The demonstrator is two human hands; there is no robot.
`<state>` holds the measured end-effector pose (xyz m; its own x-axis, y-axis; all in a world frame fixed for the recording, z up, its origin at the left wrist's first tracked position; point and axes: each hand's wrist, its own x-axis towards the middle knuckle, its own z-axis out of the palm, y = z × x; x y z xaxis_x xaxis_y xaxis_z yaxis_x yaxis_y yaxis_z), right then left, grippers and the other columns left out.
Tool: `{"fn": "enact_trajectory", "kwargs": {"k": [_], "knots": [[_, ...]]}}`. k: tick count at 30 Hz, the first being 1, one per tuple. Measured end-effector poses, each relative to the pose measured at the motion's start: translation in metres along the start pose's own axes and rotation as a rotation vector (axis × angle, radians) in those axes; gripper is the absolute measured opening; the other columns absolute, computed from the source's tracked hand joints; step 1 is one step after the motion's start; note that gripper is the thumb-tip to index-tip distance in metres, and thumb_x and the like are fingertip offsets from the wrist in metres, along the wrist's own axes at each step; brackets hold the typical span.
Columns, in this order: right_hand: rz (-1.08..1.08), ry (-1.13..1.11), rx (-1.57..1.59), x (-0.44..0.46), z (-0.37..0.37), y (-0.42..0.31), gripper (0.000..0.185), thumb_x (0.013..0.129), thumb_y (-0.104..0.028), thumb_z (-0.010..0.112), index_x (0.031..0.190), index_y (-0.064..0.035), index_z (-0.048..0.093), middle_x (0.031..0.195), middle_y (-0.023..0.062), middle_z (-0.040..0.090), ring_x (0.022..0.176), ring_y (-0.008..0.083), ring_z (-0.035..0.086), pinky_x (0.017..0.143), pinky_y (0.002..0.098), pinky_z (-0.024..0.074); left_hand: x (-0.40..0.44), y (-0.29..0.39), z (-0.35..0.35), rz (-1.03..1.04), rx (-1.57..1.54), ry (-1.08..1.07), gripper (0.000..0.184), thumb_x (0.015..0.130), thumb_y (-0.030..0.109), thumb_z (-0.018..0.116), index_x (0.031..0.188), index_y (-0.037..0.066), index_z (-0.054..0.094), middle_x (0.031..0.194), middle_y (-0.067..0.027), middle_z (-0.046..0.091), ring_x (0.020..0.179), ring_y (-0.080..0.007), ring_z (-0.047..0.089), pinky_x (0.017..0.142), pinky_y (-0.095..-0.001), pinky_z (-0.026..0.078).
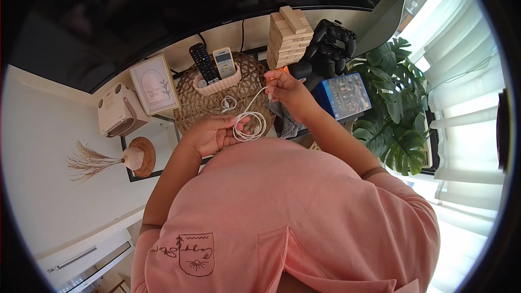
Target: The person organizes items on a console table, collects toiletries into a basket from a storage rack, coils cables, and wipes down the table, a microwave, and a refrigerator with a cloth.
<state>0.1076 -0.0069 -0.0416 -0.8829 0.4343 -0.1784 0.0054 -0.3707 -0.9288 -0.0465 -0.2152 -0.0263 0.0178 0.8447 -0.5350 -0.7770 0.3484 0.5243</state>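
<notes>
A white cable [251, 126] is wound in several loose loops, held between the thumb and fingers of my left hand [213, 134]. From the loops one length rises to my right hand [287, 93], whose fingers pinch it near an end. A small white coiled cord [228, 103] lies on the round woven mat [187, 109] just beyond my left hand. Below my right hand is a grey cloth [286, 121], partly hidden. Something orange [283, 69] shows behind the right fingers, too covered to identify.
A ribbed pink holder [218, 84] carries a black remote [203, 61] and a white remote [224, 63]. Behind stand a wooden block tower [288, 40] and black game controllers [332, 43]. Game cases [347, 96], a plant [392, 103], a framed print [155, 85] and a television [179, 11] surround them.
</notes>
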Motion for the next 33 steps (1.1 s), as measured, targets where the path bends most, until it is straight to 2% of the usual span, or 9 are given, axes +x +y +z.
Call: {"fn": "enact_trajectory", "kwargs": {"k": [3,9,13,15,20,25,28,30,33], "knots": [[-0.059,0.010,-0.006,0.004,0.004,0.000,0.031,0.090,-0.002,0.058,0.120,-0.0043,0.050,0.092,0.0014,0.057,0.083,0.0087,0.054,0.075,0.0234,0.0425,0.002,-0.003,-0.010,-0.013,0.007,0.006,0.034,0.095,0.014,0.057,0.119,-0.010,0.054,0.100,-0.0138,0.065,0.100,-0.0298,0.065,0.090,-0.0396,0.054],[-0.146,0.016,-0.073,0.019,0.005,-0.009,0.032,0.089,0.000,0.055,0.120,-0.0030,0.049,0.094,0.0024,0.057,0.082,0.0088,0.053,0.074,0.0225,0.0428,-0.004,-0.006,-0.020,0.006,-0.103,-0.095,0.033,0.092,0.011,0.062,0.116,-0.010,0.056,0.091,-0.0113,0.065,0.086,-0.0231,0.064,0.081,-0.0345,0.053],[-0.144,0.044,-0.082,0.019,0.009,-0.015,0.032,0.088,0.000,0.055,0.120,-0.0025,0.049,0.093,0.0025,0.057,0.083,0.0091,0.054,0.074,0.0223,0.0432,-0.006,-0.010,-0.027,0.077,-0.120,-0.153,0.030,0.091,0.016,0.064,0.112,-0.004,0.059,0.089,-0.0068,0.067,0.087,-0.0228,0.064,0.078,-0.0346,0.052],[-0.047,0.030,-0.031,0.017,0.008,-0.016,0.032,0.089,-0.002,0.056,0.121,-0.0025,0.051,0.093,0.0027,0.058,0.083,0.0096,0.055,0.073,0.0225,0.0440,-0.008,-0.009,-0.024,0.106,-0.137,-0.152,0.029,0.091,0.017,0.064,0.111,-0.003,0.060,0.088,-0.0063,0.067,0.087,-0.0218,0.064,0.077,-0.0339,0.052],[0.075,0.013,0.098,0.002,0.013,-0.033,0.035,0.089,-0.004,0.058,0.124,-0.0021,0.054,0.093,0.0024,0.060,0.082,0.0105,0.058,0.073,0.0237,0.0469,-0.013,-0.009,-0.021,0.180,-0.082,0.095,0.026,0.093,0.019,0.062,0.111,0.001,0.061,0.094,-0.0062,0.065,0.087,-0.0178,0.063,0.076,-0.0306,0.052],[0.149,-0.075,0.070,-0.007,0.026,-0.030,0.035,0.088,-0.006,0.062,0.122,-0.0008,0.057,0.089,0.0008,0.061,0.080,0.0095,0.059,0.075,0.0231,0.0492,-0.014,-0.012,-0.012,0.224,-0.052,0.153,0.026,0.094,0.018,0.061,0.113,0.000,0.060,0.095,-0.0071,0.064,0.085,-0.0175,0.063,0.077,-0.0306,0.054],[0.075,-0.130,-0.098,-0.008,0.039,-0.020,0.035,0.086,-0.007,0.067,0.120,-0.0003,0.059,0.088,-0.0005,0.060,0.080,0.0076,0.059,0.075,0.0226,0.0491,-0.012,-0.013,-0.010,0.225,-0.028,0.165,0.027,0.094,0.017,0.061,0.113,-0.002,0.059,0.094,-0.0081,0.064,0.084,-0.0175,0.063,0.077,-0.0309,0.055],[0.001,-0.121,-0.398,-0.010,0.050,-0.020,0.036,0.084,-0.004,0.070,0.118,-0.0002,0.060,0.086,-0.0008,0.059,0.078,0.0071,0.058,0.076,0.0229,0.0485,-0.011,-0.014,-0.010,0.224,0.006,0.175,0.027,0.094,0.017,0.061,0.113,-0.002,0.059,0.094,-0.0083,0.064,0.084,-0.0171,0.063,0.077,-0.0308,0.055],[-0.091,-0.160,-0.579,-0.013,0.057,-0.020,0.040,0.082,-0.001,0.071,0.120,-0.0008,0.059,0.087,-0.0002,0.058,0.078,0.0069,0.056,0.075,0.0223,0.0470,-0.011,-0.015,-0.005,0.232,0.028,0.162,0.028,0.094,0.017,0.061,0.115,-0.002,0.059,0.094,-0.0085,0.064,0.086,-0.0167,0.063,0.077,-0.0305,0.055]]}}
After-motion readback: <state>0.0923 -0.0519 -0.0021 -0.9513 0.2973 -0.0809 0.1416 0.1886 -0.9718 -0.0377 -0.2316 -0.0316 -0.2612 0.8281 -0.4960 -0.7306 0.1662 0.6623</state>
